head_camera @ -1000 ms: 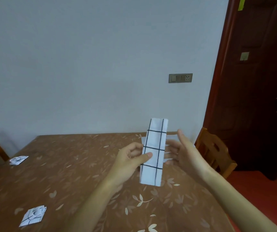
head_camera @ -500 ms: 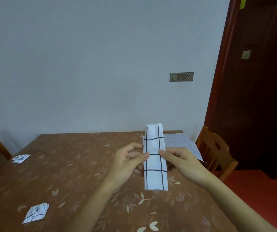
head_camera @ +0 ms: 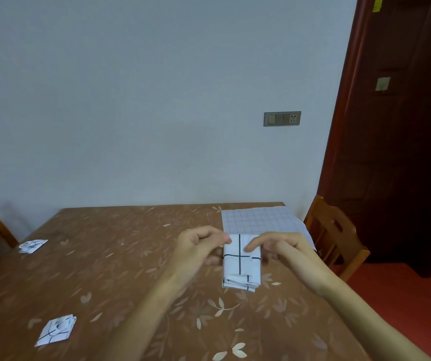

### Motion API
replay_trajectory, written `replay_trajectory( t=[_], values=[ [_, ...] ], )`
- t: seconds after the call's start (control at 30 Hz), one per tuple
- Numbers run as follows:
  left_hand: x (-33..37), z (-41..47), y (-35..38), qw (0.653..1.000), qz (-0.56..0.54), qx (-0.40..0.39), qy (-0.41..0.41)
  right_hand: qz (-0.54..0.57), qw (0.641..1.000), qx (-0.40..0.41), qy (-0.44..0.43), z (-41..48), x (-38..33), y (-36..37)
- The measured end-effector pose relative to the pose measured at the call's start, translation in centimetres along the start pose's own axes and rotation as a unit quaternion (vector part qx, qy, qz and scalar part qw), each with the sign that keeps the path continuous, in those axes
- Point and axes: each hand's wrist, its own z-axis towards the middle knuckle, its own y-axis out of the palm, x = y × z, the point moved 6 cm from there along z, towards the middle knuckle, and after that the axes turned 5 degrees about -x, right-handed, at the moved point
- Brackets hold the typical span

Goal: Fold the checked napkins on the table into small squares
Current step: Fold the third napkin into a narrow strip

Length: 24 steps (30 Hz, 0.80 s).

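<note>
We hold the white black-checked cloth napkin (head_camera: 241, 265), doubled over, above the brown leaf-patterned bench (head_camera: 105, 256); left hand (head_camera: 200, 247) and right hand (head_camera: 286, 250) pinch its upper edges, likely so the layers line up.

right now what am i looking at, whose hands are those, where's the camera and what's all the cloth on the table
There is no machine here. A person works with bare hands, and the one camera sits on their head, looking forward and down. The left hand and right hand each pinch a side of a checked napkin, already folded into a short, thick rectangle, over a brown table. On the table's left side lie a near folded napkin and a far folded napkin. A fine-gridded cloth lies flat at the far right corner. A wooden chair and a dark door stand to the right.
</note>
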Motion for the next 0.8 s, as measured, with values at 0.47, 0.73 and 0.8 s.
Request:
replay_trajectory(
  t=[0.47, 0.73, 0.8],
  values=[
    [-1.8, 0.2, 0.1, 0.999, 0.031, -0.003, 0.014, -0.04, 0.996, 0.024, 0.08, 0.6, 3.6, 0.4],
    [-4.1, 0.0, 0.9, 0.987, 0.138, -0.058, -0.066, -0.185, 0.982, 0.011, 0.043, 0.7, 4.6, 1.3],
    [-4.4, -0.1, 1.0, 0.989, 0.123, -0.046, -0.062, -0.217, 0.975, 0.02, 0.037, 0.8, 4.4, 1.5]
  ],
)
